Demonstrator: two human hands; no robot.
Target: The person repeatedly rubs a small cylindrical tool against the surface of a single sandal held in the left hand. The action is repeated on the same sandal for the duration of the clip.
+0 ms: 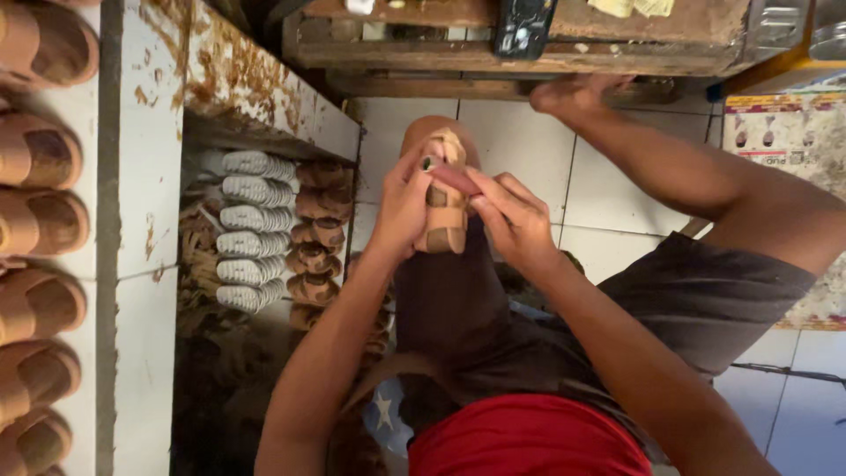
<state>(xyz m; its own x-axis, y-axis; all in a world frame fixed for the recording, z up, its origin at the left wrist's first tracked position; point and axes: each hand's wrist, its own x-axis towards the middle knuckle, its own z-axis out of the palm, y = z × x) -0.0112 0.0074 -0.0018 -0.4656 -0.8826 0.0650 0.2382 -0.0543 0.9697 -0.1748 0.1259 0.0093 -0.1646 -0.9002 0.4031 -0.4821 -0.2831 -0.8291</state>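
A small tan strapped sandal (445,207) rests upright on my left knee, in the middle of the view. My left hand (401,207) grips its left side, thumb near a metal buckle at the top. My right hand (511,220) pinches a reddish-brown strap (456,179) that crosses the sandal's upper part. Both hands touch the sandal. My right leg stretches to the right, and its foot (573,92) presses against a wooden bench edge.
A white stained shelf (145,176) at the left carries a row of tan sandals (40,220). Below it stand stacked white soles (251,229) and brown sandal parts (317,234). A wooden workbench (529,53) with a dark phone (522,26) lies ahead. White tiled floor (520,141) spreads beyond.
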